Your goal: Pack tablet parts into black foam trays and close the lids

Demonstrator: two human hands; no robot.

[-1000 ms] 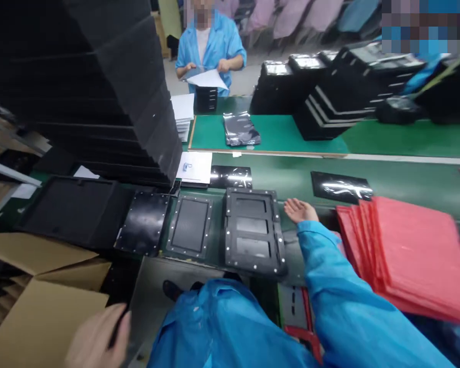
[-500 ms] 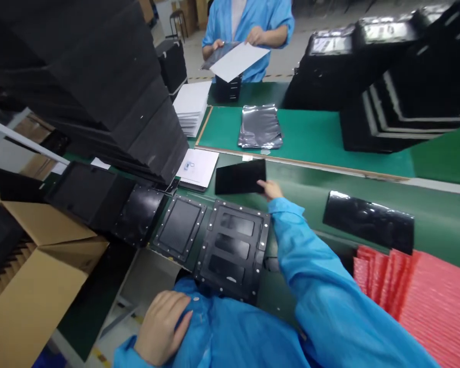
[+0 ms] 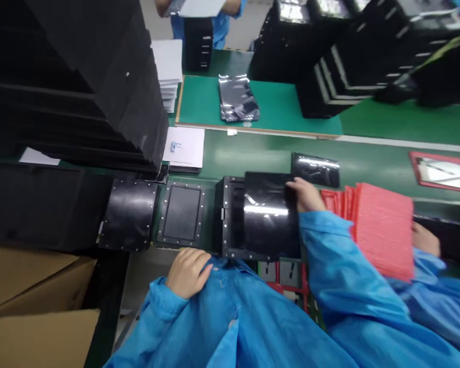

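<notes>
My right hand [image 3: 306,195] grips the right edge of a glossy black sheet [image 3: 268,217], thumb and fingers closed on it. The sheet covers most of a black studded frame [image 3: 227,220], whose left side still shows; whether they touch I cannot tell. My left hand [image 3: 189,273] rests at the bench's front edge against my blue coat, holding nothing, its fingers laid out flat. Left of the frame lies a smaller studded black panel [image 3: 182,213], with a shiny studded black panel [image 3: 130,214] beyond it.
Tall black stacks [image 3: 111,92] rise at left, above an open cardboard box [image 3: 42,332]. Red bubble bags [image 3: 385,225] lie at right, near a co-worker's hand [image 3: 425,239]. Another glossy black sheet [image 3: 315,169] lies behind. Across the bench, a person holds a white sheet [image 3: 203,7].
My right hand has drawn the black sheet from the back of the bench over the studded frame. My left hand stays at the front edge. The view has swung right.
</notes>
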